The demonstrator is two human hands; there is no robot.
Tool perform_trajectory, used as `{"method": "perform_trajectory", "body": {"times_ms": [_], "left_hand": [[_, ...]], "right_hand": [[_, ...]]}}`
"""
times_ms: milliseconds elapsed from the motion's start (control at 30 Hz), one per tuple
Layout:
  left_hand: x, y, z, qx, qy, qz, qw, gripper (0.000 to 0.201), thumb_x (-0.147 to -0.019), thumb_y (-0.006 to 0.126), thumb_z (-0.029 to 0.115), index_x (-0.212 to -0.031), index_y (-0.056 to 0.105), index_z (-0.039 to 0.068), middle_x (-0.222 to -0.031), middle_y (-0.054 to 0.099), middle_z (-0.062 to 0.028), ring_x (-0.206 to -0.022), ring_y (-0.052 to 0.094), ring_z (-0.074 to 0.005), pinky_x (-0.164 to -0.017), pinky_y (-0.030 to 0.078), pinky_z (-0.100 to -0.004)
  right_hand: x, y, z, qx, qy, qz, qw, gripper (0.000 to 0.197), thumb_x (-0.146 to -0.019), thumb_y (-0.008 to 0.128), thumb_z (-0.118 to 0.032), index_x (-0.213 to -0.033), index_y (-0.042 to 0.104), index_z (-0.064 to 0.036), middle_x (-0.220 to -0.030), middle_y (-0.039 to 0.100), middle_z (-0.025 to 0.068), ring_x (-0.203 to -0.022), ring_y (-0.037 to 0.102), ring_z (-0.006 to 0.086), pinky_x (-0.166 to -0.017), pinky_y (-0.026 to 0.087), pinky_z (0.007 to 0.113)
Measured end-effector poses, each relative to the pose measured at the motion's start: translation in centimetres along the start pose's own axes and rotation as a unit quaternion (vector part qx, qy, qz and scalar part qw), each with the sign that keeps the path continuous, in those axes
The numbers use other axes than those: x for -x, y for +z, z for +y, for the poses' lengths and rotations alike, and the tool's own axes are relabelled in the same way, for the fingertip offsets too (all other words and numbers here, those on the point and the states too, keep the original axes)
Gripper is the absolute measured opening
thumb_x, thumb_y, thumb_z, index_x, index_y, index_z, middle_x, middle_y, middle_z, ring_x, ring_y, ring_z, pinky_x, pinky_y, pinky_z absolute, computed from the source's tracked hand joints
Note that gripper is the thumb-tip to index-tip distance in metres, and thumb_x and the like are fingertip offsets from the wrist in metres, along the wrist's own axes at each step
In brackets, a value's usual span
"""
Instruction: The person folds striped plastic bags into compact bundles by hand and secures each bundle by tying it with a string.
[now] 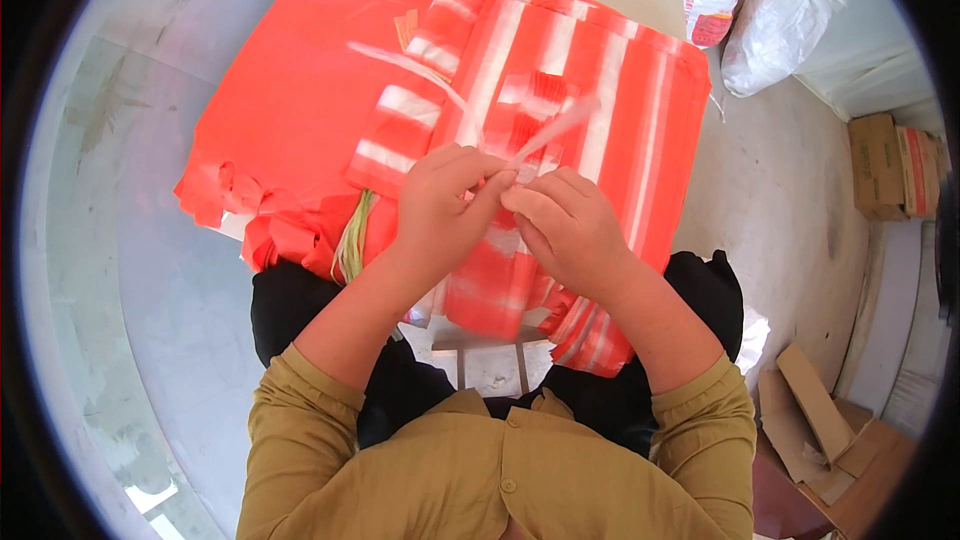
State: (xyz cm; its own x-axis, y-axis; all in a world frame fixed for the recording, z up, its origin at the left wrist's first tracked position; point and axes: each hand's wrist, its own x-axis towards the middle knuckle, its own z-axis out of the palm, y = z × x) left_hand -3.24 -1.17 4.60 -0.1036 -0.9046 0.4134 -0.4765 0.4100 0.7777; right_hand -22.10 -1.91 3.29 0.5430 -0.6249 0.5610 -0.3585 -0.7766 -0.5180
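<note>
My left hand (452, 198) and my right hand (572, 228) meet over a stack of red-and-white striped sheets (650, 120). Both are closed, fingertips pinched together on a thin pale strip (420, 70). Its two loose ends stick out away from me, one to the left and one to the right, the right one blurred. Under my hands lies a smaller red-and-white striped bundle (490, 290), its middle partly hidden by my fingers. Left of it rests a pile of plain red sheets (310, 60), with crumpled edges nearest me. A bunch of yellow-green strands (353, 240) hangs beside my left forearm.
White sacks (780, 20) stand at the far right. Cardboard boxes (880, 168) sit against the right wall, and flattened cardboard (810, 410) lies at the lower right. My knees, in black trousers (300, 315), are under the near edge of the piles.
</note>
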Motion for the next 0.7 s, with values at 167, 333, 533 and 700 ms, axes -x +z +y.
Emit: {"method": "perform_trajectory", "body": {"times_ms": [167,333,533,700], "left_hand": [[0.14,-0.33,-0.03,-0.087,0.044,-0.065,0.993,0.008,-0.083,0.076,0.01,-0.081,0.069,0.005,-0.072,0.063,-0.0088,-0.068,0.062,-0.028,-0.06,0.049,-0.0387],[0.07,-0.2,0.09,-0.08,0.089,-0.079,0.99,0.013,-0.083,0.075,0.009,-0.079,0.064,0.005,-0.069,0.055,-0.01,-0.066,0.056,-0.0288,-0.057,0.043,-0.0398],[0.0,-0.35,-0.12,-0.043,0.101,-0.1,0.989,0.013,-0.088,0.072,0.011,-0.08,0.063,0.005,-0.074,0.056,-0.0105,-0.069,0.056,-0.0296,-0.059,0.044,-0.0383],[0.2,-0.4,-0.77,0.069,0.028,-0.141,0.987,0.017,-0.095,0.066,0.013,-0.081,0.062,0.003,-0.074,0.054,-0.009,-0.069,0.055,-0.0248,-0.062,0.042,-0.0346]], "right_hand": [[-0.72,-0.7,0.36,0.072,-0.024,0.03,0.997,0.034,-0.077,0.069,0.008,-0.11,0.069,-0.0022,-0.095,0.064,0.0101,-0.084,0.063,0.0279,-0.072,0.054,0.038],[-0.41,-0.9,0.47,0.043,0.048,0.001,0.998,0.026,-0.079,0.067,0.008,-0.102,0.069,-0.0019,-0.098,0.064,0.0101,-0.088,0.063,0.0286,-0.074,0.054,0.038],[-0.27,-0.95,0.91,-0.102,0.108,-0.038,0.988,0.014,-0.082,0.065,0.008,-0.093,0.063,-0.0003,-0.096,0.065,0.0111,-0.089,0.063,0.0288,-0.076,0.053,0.036],[-0.25,-0.74,-0.05,-0.238,0.289,-0.08,0.924,0.01,-0.084,0.07,-0.005,-0.091,0.064,-0.0036,-0.086,0.067,0.014,-0.084,0.066,0.0321,-0.074,0.053,0.041]]}}
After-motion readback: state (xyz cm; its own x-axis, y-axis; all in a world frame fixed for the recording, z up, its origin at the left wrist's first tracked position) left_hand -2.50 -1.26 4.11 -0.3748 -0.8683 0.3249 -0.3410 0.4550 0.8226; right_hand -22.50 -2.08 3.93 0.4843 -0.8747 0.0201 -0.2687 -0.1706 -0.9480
